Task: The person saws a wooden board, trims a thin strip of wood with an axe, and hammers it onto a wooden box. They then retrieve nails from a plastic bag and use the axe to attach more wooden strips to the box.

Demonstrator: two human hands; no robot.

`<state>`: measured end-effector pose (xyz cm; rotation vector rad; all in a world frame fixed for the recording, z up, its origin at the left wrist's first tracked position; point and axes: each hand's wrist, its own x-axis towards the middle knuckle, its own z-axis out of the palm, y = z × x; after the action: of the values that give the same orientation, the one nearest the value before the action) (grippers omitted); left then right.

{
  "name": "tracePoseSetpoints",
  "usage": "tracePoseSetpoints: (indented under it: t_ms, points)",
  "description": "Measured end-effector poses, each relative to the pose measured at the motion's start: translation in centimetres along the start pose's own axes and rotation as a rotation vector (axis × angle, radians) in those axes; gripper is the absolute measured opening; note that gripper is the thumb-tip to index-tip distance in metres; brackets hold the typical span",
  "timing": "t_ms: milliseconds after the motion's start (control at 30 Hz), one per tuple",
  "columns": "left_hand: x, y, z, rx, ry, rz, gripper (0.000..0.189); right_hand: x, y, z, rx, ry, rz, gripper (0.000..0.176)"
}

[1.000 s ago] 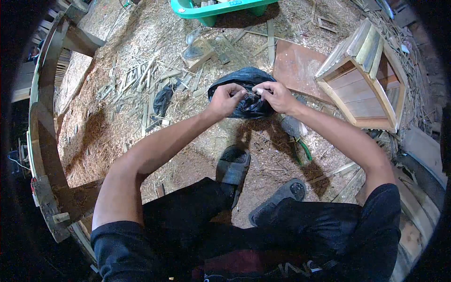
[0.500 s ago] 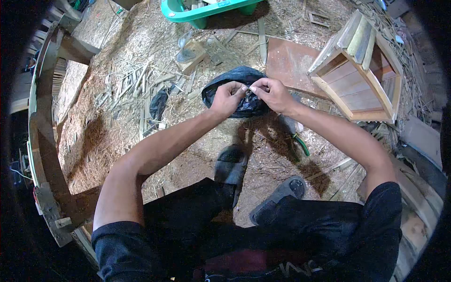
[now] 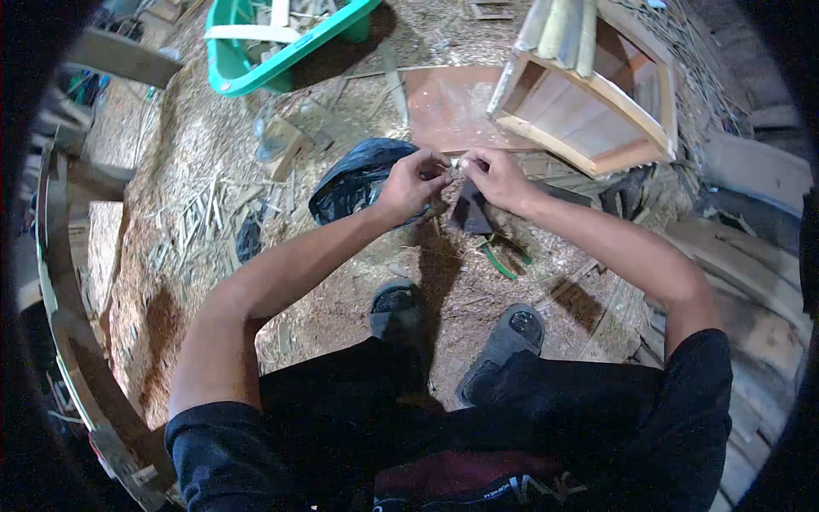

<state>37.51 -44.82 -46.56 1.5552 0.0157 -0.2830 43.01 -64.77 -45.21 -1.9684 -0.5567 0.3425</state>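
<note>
My left hand (image 3: 411, 184) is closed in a pinch in front of me, its fingertips close to those of my right hand (image 3: 496, 179). A tiny pale piece (image 3: 455, 161) shows between the two hands; it is too small to name. The right thumb and fingers are also pinched together. Just left of and behind my left hand lies a black plastic bag (image 3: 350, 177), its mouth open. Beneath my right hand is a dark flat blade-like piece (image 3: 470, 213), partly hidden, with a green handle-like strip (image 3: 498, 261) near it.
A green plastic tub (image 3: 290, 64) with wood scraps stands at the upper left. At the upper right sits a wooden frame box (image 3: 589, 111), beside a reddish board (image 3: 448, 107). Shavings and sticks (image 3: 209, 205) cover the floor; a curved wooden structure (image 3: 72, 341) runs along the left.
The view has turned to the right, so the tub, bag and box appear farther left. My hands have shifted from over the bag to its right side, still pinching.
</note>
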Motion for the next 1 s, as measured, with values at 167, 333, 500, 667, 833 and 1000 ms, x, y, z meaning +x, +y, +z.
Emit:
tracePoseSetpoints:
  t_ms: [167,333,500,667,833,1000]
  points:
    - [0.1,0.2,2.5,0.209,-0.066,-0.166,0.018,-3.5,2.5,-3.9,-0.859,-0.268,-0.121,0.049]
    - [0.3,0.4,2.3,0.437,-0.119,-0.020,0.022,-4.5,4.4,-4.2,-0.849,-0.299,-0.132,0.048]
    - [0.7,3.3,2.0,0.550,-0.109,0.025,0.017,-3.4,5.2,-4.0,-0.985,-0.258,-0.327,0.033]
    - [4.4,7.2,-0.4,0.413,0.018,0.303,0.011,-5.3,0.9,-8.1,-0.663,-0.306,-0.197,0.043]
    - [9.2,15.9,0.0,0.110,0.047,0.293,0.016,-10.9,-3.1,-11.4,-0.144,-0.150,-0.065,0.043]
    - [13.4,22.6,5.1,0.278,-0.196,0.520,0.019,-11.5,-6.6,-13.9,0.458,-0.021,0.213,0.043]
